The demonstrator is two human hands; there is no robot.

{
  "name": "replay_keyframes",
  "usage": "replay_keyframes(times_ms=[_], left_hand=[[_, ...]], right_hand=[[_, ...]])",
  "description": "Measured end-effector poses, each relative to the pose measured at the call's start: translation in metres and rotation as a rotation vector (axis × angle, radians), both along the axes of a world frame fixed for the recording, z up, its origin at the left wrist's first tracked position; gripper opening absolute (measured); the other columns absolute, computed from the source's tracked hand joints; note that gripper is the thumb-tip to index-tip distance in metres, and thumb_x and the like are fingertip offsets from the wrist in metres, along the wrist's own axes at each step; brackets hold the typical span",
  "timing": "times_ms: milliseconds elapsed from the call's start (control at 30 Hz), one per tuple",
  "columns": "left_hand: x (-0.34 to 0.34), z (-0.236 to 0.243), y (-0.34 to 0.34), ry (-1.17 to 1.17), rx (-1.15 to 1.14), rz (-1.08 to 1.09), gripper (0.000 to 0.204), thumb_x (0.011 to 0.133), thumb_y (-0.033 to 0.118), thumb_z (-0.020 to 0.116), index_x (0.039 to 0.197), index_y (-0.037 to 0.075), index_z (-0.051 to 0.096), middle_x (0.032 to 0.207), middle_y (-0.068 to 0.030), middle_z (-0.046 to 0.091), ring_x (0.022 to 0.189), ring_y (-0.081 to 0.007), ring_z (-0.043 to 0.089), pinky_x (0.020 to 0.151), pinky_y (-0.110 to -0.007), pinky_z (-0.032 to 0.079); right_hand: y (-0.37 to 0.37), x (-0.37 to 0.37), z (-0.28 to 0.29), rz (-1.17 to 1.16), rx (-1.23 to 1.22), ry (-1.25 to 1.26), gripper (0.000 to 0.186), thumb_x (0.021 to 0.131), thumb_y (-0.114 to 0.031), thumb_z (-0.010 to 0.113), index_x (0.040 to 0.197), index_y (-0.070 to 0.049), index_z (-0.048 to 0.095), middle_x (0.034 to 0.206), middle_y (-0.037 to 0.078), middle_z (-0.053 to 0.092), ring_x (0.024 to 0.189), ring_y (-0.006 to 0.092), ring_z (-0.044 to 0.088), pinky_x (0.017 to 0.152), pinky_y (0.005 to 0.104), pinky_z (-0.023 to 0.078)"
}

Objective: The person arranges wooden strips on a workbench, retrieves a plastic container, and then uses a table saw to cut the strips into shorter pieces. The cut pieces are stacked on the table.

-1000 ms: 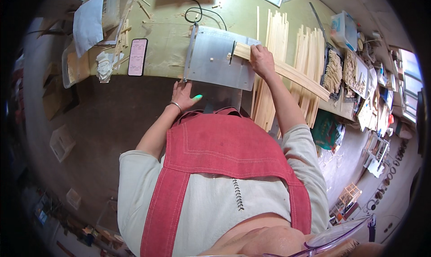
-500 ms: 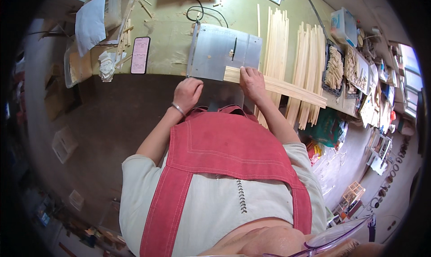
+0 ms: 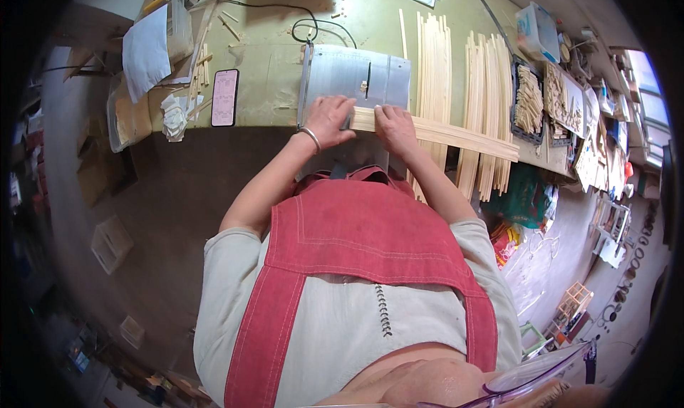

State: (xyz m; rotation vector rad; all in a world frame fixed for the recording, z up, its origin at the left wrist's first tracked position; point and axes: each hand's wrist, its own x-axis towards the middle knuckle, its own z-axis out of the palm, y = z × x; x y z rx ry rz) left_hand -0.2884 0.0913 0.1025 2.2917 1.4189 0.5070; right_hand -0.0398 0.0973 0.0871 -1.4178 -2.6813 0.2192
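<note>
My left hand (image 3: 330,122) is bent round the left end of a bundle of pale wooden strips (image 3: 459,136), thumb and fingers on either edge. My right hand (image 3: 394,129) grips the same bundle just to the right, fingertips over its upper edge. The bundle lies crosswise at the front of a grey metal plate (image 3: 338,70) with a dark slot and small wood scraps beside it, and reaches right over long stacked strips (image 3: 432,66). A thin rail (image 3: 305,73) runs along the plate's left side.
A phone (image 3: 224,98) lies left of the plate near crumpled paper (image 3: 174,116), loose sticks and a white sheet (image 3: 144,48). Behind runs a black cable (image 3: 312,20). At right stand crates of short pieces (image 3: 529,102) and a clear plastic box (image 3: 538,30).
The bundle has come from the slot toward the plate's front edge, with my right hand on it. My left hand has risen from below the rail to the bundle's left end.
</note>
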Motion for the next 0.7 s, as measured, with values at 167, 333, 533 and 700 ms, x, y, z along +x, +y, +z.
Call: replay_keyframes(times_ms=[167, 333, 533, 700], left_hand=[[0.004, -0.014, 0.007, 0.115, 0.146, 0.015, 0.046, 0.062, 0.022, 0.084, 0.101, 0.015, 0.061, 0.107, -0.004, 0.061, 0.109, -0.0233, 0.059, 0.098, -0.041, 0.038], [-0.026, -0.018, 0.024, 0.183, 0.105, -0.018, 0.048, 0.057, 0.019, 0.083, 0.1, 0.015, 0.063, 0.108, -0.0039, 0.061, 0.112, -0.023, 0.059, 0.102, -0.043, 0.035], [-0.065, -0.004, 0.028, 0.193, 0.096, 0.034, 0.047, 0.056, 0.018, 0.084, 0.1, 0.015, 0.067, 0.117, -0.0035, 0.058, 0.123, -0.024, 0.052, 0.11, -0.046, 0.03], [-0.078, 0.007, 0.025, 0.219, -0.01, 0.089, 0.056, 0.056, 0.022, 0.089, 0.107, 0.016, 0.066, 0.121, -0.0034, 0.056, 0.124, -0.0251, 0.051, 0.113, -0.049, 0.027]], right_hand=[[0.002, -0.015, -0.006, 0.032, 0.021, 0.017, 0.054, 0.086, -0.019, 0.065, 0.136, -0.002, 0.054, 0.124, 0.013, 0.061, 0.114, 0.0312, 0.059, 0.097, 0.0437, 0.046], [-0.002, 0.014, -0.002, -0.047, 0.026, 0.122, 0.061, 0.084, -0.019, 0.072, 0.139, -0.003, 0.053, 0.127, 0.013, 0.061, 0.118, 0.0302, 0.058, 0.102, 0.0443, 0.044], [0.002, 0.056, 0.014, -0.082, -0.003, 0.093, 0.071, 0.076, -0.017, 0.079, 0.141, -0.007, 0.052, 0.125, 0.011, 0.061, 0.118, 0.0302, 0.058, 0.106, 0.0461, 0.041], [0.014, 0.044, 0.004, -0.054, 0.075, 0.148, 0.05, 0.083, -0.012, 0.07, 0.133, -0.008, 0.06, 0.12, 0.01, 0.063, 0.113, 0.0296, 0.06, 0.099, 0.0442, 0.045]])
